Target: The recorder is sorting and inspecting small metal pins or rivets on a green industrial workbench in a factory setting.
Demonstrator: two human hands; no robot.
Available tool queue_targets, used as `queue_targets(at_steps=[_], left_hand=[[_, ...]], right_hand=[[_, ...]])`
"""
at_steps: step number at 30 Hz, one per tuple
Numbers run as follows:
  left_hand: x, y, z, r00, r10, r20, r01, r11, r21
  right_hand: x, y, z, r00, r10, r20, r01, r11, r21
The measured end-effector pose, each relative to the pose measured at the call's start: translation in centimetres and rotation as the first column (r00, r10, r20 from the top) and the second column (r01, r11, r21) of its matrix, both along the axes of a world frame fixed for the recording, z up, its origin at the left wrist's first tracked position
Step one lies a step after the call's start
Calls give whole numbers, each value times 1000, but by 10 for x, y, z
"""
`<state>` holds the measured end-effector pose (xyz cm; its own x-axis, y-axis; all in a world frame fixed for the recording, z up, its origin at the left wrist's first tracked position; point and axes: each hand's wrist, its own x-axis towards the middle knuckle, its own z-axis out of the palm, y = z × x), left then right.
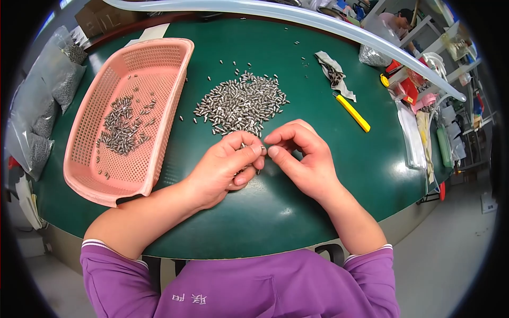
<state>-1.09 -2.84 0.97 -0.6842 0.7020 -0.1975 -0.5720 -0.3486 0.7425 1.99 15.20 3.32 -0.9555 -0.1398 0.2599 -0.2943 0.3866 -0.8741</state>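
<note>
A pile of small silver metal pins with rounded ends lies on the green table. Just in front of it, my left hand is closed around several of these pins, with one pinched between thumb and forefinger. Some pin ends stick out between its curled fingers. My right hand is right beside that pinched pin. Its thumb and forefinger tips are a little apart, the other fingers curled; whether they touch the pin is hard to tell. To the left stands a pink perforated plastic basket with more metal pins inside.
A yellow utility knife and a crumpled whitish wrapper lie at the right. Bags of metal parts line the left edge. A pale curved tube crosses above the far side. Another person is at the far right.
</note>
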Motion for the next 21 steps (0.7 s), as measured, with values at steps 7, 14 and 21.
queue_targets(at_steps=[7,14,21], left_hand=[[0,-2,2,1000,-18,18,18,1000,11],[-1,-3,1,999,-50,18,50,999,16],[-3,-5,1,995,14,104,-23,996,90]], right_hand=[[3,-2,0,997,27,-73,-23,998,59],[2,-2,-1,987,54,-152,-40,995,95],[-2,7,1,987,82,-138,-32,943,331]])
